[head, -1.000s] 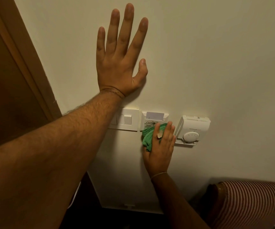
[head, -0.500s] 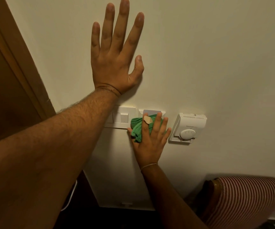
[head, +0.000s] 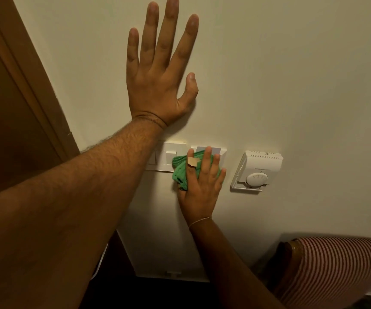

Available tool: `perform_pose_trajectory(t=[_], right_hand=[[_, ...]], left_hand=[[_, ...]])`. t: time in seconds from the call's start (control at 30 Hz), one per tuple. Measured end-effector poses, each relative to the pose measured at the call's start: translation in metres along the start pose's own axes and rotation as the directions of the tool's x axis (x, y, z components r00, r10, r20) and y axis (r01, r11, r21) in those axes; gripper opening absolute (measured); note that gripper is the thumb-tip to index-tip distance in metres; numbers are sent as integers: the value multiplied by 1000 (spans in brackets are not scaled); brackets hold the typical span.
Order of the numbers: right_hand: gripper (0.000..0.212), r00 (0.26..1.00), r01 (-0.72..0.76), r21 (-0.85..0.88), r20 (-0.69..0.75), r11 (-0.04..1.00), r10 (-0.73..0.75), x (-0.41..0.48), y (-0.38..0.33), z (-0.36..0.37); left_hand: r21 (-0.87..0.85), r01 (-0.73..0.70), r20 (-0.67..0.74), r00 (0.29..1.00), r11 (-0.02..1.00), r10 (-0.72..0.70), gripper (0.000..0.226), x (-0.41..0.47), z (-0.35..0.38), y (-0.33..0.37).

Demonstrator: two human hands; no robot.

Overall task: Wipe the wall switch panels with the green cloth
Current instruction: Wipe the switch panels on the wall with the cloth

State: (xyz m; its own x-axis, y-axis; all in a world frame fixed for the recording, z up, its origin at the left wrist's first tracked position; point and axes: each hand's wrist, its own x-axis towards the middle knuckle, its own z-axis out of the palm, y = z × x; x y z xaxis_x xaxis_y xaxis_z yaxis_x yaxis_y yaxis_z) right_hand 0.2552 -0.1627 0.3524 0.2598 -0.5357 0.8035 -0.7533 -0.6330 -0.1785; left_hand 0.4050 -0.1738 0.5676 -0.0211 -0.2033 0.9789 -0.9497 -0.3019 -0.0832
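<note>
My left hand (head: 157, 85) lies flat on the cream wall above the switches, fingers spread, holding nothing. My right hand (head: 200, 188) presses the crumpled green cloth (head: 180, 172) against the wall, fingers up, a plaster on the forefinger. The cloth covers most of the middle card-slot panel (head: 221, 151) and touches the right edge of the white rocker switch panel (head: 166, 156). My left forearm hides that switch panel's left part. The white thermostat (head: 258, 170) with a round dial stands apart to the right, uncovered.
A brown door frame (head: 30, 81) runs down the left side. A chair back with red and white stripes (head: 336, 270) stands against the wall at the lower right. A white wall plate (head: 157, 241) hangs below the switches.
My right hand has slid the cloth left, from the gap beside the thermostat across the middle panel to the edge of the rocker switch panel. My left hand stays flat on the wall.
</note>
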Motion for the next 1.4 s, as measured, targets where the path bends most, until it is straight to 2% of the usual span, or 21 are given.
perform_pose_trajectory(t=[0.17, 0.27, 0.4, 0.5, 0.67, 0.77, 0.83, 0.97, 1.13, 1.23, 1.3, 1.4], right_hand=[[111, 980, -194, 74, -26, 978, 196, 5, 2, -10], [115, 977, -202, 97, -55, 975, 208, 20, -14, -13], [109, 991, -120, 8, -62, 993, 120, 14, -27, -6], [110, 993, -107, 21, -47, 994, 108, 3, -22, -1], [137, 964, -261, 62, -42, 963, 264, -2, -2, -7], [127, 943, -314, 143, -65, 939, 325, 4, -9, -9], [119, 956, -264, 169, -85, 950, 281, 10, -22, -6], [110, 992, -104, 66, -70, 992, 108, 8, -40, 6], [108, 997, -67, 65, -41, 996, 70, -21, -16, 16], [115, 973, -220, 127, -38, 967, 226, -24, 0, 9], [106, 938, -316, 215, -78, 924, 339, -11, 4, 0], [102, 926, -300, 299, -136, 906, 351, 13, -7, -11]], left_hand=[[11, -2, -12, 1000, 1000, 2, 80, 0, 1, 0], [11, 4, -11, 1000, 1000, -4, 80, 0, 1, -1], [11, 1, 2, 1000, 1000, -1, 81, -1, -1, 0], [3, 5, 13, 1000, 1000, -5, 80, -1, -5, 2], [11, 13, 18, 1000, 1000, -13, 80, 0, -8, 3], [25, 23, 16, 1000, 999, -23, 80, -1, -6, 3], [19, 21, 9, 1000, 1000, -21, 81, -1, -5, 2], [14, 14, -9, 1000, 1000, -14, 83, -1, -3, 1], [4, 16, -15, 1000, 1000, -16, 82, -1, -2, 1], [10, 22, -4, 1000, 1000, -22, 81, -1, -3, 2], [17, 22, -6, 1000, 1000, -22, 80, -1, -3, 2], [15, 19, -10, 1000, 1000, -19, 80, -1, -2, 3]])
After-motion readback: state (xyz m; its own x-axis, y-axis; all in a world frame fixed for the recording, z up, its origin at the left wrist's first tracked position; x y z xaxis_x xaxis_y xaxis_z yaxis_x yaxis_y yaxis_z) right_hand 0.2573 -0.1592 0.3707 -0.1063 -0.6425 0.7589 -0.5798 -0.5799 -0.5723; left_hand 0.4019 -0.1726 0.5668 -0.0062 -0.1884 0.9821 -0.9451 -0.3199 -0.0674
